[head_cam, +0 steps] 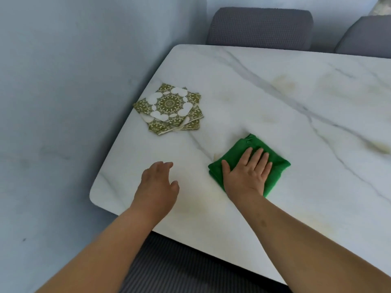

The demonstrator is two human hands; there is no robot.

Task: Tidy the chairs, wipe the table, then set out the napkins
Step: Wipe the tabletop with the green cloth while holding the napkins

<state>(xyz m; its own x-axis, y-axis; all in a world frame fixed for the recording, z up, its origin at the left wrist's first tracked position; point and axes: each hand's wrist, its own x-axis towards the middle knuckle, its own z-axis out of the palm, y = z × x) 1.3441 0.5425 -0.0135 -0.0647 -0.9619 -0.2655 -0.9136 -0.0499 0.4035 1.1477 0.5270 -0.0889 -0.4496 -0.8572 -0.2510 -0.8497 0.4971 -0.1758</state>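
While the right hand (246, 173) presses flat, fingers straight, on the green cloth (275, 161), the left hand (157, 187) hovers relaxed and empty above the table (254, 92) beside the napkins (169, 108).

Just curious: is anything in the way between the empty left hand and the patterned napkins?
Nothing visible. Only bare white marble table lies between the left hand and the green-and-white patterned paper napkins.

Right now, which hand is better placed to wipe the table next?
The right hand: it lies flat on the folded green cloth, pressing it to the marble table. The left hand holds nothing and is apart from the cloth, nearer the napkins.
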